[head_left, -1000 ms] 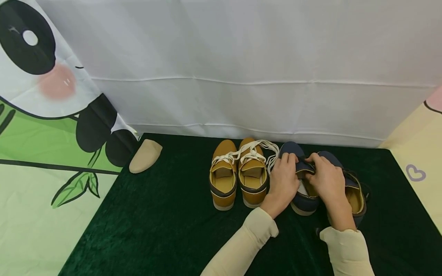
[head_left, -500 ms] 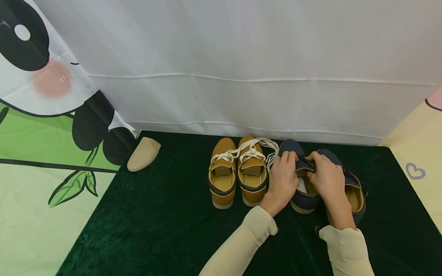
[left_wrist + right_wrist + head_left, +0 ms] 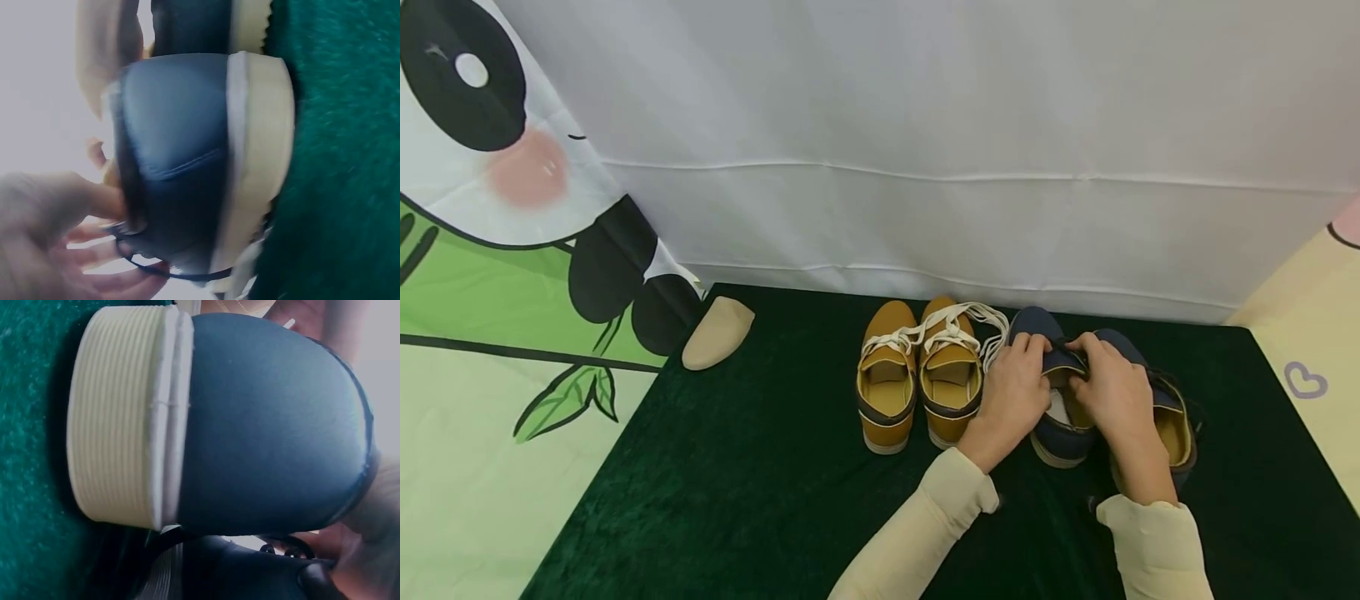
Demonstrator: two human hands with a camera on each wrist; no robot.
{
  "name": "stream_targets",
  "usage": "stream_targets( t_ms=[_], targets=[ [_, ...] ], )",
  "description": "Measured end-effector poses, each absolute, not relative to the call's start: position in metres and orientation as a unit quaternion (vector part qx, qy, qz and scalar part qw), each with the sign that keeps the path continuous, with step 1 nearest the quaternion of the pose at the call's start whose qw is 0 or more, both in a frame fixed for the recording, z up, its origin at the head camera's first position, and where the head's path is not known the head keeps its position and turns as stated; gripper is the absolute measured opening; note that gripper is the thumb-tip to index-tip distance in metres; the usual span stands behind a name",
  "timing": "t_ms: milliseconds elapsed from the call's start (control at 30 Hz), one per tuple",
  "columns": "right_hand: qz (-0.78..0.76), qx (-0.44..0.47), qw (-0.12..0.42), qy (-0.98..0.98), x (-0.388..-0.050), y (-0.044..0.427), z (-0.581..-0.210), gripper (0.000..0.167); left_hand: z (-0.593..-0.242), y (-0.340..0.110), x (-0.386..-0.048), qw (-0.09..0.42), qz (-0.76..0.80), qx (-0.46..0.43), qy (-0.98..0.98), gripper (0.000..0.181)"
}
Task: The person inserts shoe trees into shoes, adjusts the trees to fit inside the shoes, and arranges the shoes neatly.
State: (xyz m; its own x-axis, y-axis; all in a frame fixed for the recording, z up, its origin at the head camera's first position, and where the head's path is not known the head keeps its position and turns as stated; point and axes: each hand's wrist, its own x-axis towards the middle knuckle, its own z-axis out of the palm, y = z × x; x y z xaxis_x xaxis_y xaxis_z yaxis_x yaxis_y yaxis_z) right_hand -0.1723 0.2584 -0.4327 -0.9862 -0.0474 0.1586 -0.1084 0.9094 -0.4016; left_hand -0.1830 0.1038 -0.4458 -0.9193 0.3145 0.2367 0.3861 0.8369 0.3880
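Note:
Two navy blue shoes with dark laces stand side by side. Both hands are at the left navy shoe [image 3: 1063,446], at the sides of its opening behind the laces. My left hand [image 3: 1011,396] grips its left edge; in the left wrist view the thumb lies against the collar and a dark lace [image 3: 150,270] loops by the fingers [image 3: 103,253]. My right hand [image 3: 1116,396] grips the other side, thumb at the opening. Knuckles hide most of the lacing. The right navy shoe [image 3: 1176,437] is partly covered by my right hand and wrist.
Two tan shoes [image 3: 886,417] stand close on the left, their white laces [image 3: 992,321] trailing toward the navy pair. A beige shoe insert-like piece [image 3: 718,333] lies at the far left edge of the dark green cloth [image 3: 760,483]. A white sheet [image 3: 880,225] hangs behind.
The head view shifts slightly. Both hands keep their grip on the left navy shoe with hardly any movement, and the shoes stay where they were.

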Motion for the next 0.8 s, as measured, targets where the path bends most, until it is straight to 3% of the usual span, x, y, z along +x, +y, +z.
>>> stream_targets(
  t_ms=[133,367,533,800],
  targets=[
    [0.215,0.046,0.071,-0.973,-0.17,0.262,-0.431,0.045,-0.427,0.089,-0.178,0.058,-0.217,-0.212,-0.951,0.037],
    [0.225,0.057,0.07,-0.97,-0.166,0.261,-0.422,0.046,-0.399,0.047,-0.171,0.093,-0.227,-0.212,-0.946,0.035],
    [0.228,0.066,0.053,-0.97,-0.162,0.259,-0.414,0.046,-0.399,0.02,-0.172,0.099,-0.175,-0.215,-0.956,0.041],
    [0.237,0.079,0.049,-0.967,-0.154,0.254,-0.399,0.047,-0.416,-0.007,-0.185,0.054,-0.125,-0.183,-0.974,0.056]
  ],
)
